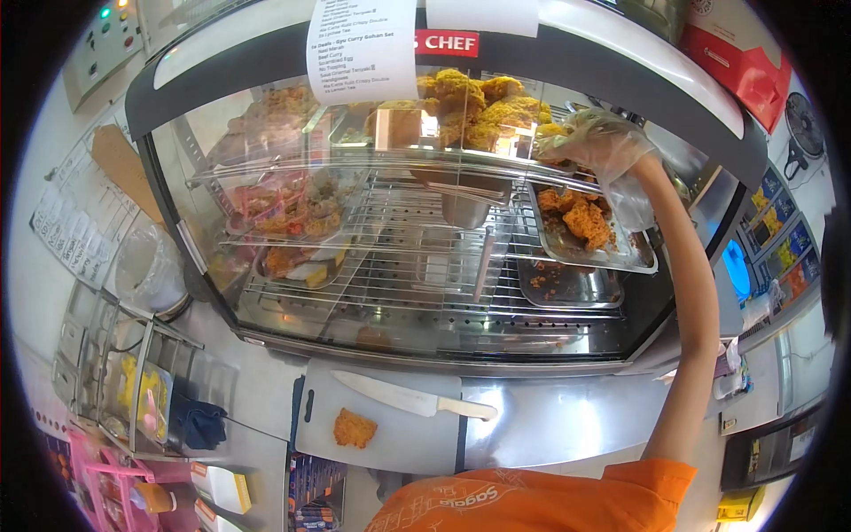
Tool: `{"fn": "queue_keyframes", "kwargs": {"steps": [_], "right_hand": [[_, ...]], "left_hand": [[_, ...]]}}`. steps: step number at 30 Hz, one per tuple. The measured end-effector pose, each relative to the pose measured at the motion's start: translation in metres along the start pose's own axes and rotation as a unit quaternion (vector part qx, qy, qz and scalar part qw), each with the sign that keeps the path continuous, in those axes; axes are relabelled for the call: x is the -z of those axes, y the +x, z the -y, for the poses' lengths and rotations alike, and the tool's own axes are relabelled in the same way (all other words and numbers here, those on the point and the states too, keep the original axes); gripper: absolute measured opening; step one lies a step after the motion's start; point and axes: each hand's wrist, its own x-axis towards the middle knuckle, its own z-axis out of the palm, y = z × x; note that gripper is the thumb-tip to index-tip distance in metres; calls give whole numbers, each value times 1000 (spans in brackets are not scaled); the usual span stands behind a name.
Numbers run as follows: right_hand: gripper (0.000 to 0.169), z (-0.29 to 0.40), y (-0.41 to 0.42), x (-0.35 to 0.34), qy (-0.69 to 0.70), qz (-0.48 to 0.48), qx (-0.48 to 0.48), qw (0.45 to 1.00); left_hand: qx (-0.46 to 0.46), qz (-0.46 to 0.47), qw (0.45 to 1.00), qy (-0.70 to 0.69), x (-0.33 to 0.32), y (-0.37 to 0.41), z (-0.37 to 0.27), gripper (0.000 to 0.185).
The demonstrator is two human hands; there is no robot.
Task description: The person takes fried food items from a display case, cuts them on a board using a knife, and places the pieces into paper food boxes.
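My right hand (592, 139), in a clear plastic glove, reaches into the glass food warmer at the upper right. It is by the fried chicken pieces on the top rack; the glove and glare hide whether its fingers hold a piece. Below it, a metal tray (641, 259) bears fried chicken (586, 223) and crumbs. Out of view is my left hand. Before me a white cutting board (399, 449) carries one piece of fried chicken (354, 427) and a knife with a pale handle (392, 396), its blade pointing left. More fried chicken (459, 100) is heaped on the top rack.
The warmer's metal frame (425, 364) runs behind the board. A printed paper slip (362, 53) hangs over its glass. To the left stand a bin with a plastic liner (149, 266) and a wire rack (143, 386). A pink basket (83, 472) is at lower left.
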Motion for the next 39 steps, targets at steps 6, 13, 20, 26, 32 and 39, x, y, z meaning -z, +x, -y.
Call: {"fn": "queue_keyframes", "kwargs": {"steps": [6,13,20,26,32,39], "right_hand": [[41,32,11,-15,75,-62,3,995],[35,-56,-26,-67,449,-241,3,860],[70,96,-89,-55,641,-292,-77,706],[53,228,-120,-151,751,-32,30,658],[48,365,-70,-246,625,10,31,780],[38,421,-34,-287,562,-75,226,792]], "left_hand": [[6,-32,999,-5,20,-17,2,42],[20,53,998,18,-3,-8,10,40],[10,23,999,41,53,-63,34,38],[16,89,981,173,94,-75,11,37],[-285,-47,917,275,74,-69,-88,42],[-427,-184,736,492,-24,-43,-125,98]]}}
